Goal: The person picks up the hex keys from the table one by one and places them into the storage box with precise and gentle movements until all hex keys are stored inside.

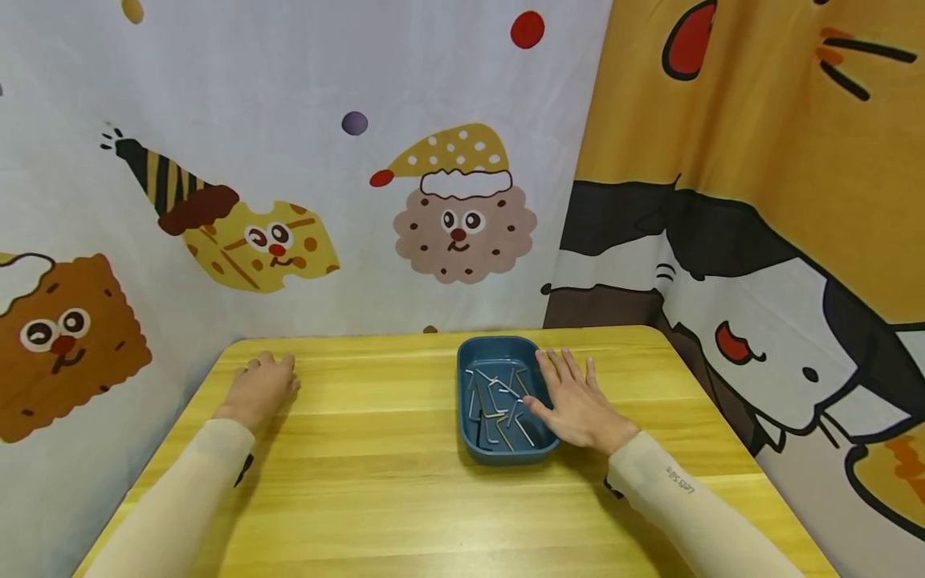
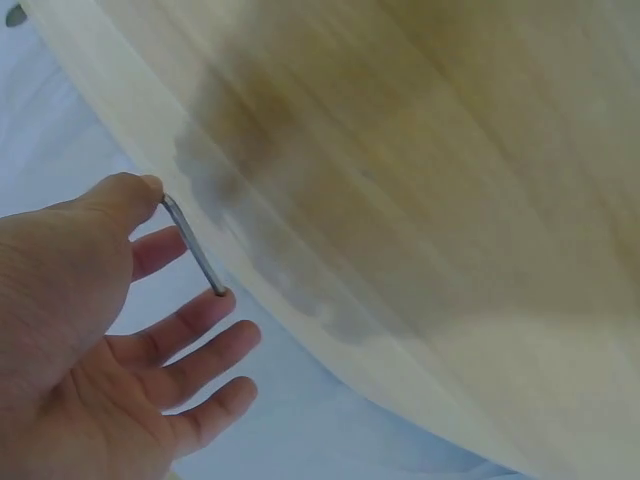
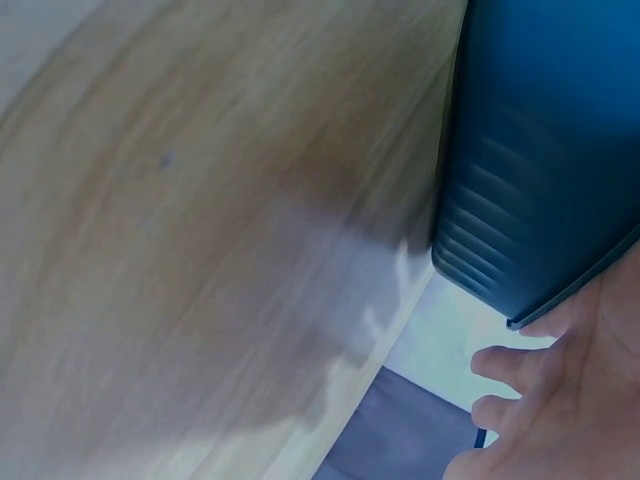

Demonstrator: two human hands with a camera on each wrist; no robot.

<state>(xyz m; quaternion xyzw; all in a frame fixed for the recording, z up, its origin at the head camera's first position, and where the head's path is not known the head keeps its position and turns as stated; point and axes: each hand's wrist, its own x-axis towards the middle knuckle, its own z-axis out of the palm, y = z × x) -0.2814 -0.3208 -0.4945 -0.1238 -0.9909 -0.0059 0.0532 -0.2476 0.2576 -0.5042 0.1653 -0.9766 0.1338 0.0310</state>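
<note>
My left hand [image 1: 258, 390] is over the far left part of the table, and the left wrist view shows it pinching a silver L-shaped hex key [image 2: 195, 247]. Thumb and fingertips meet the key; the other fingers are spread. At the right rim of a blue plastic tray [image 1: 468, 437], my right hand [image 1: 576, 405] lies with straight fingers, its thumb reaching over the rim. Inside the tray are several loose hex keys [image 1: 495, 415], silver and bronze-coloured. From the right wrist view, the fingers [image 3: 520, 370] show beside the tray's ribbed outer wall [image 3: 490, 220].
The yellow wood-grain table [image 1: 347, 482] has rounded far corners. A curtain [image 1: 303, 72] printed with cartoon biscuits hangs right behind its far edge, and an orange and white cartoon curtain [image 1: 766, 144] hangs along the right side.
</note>
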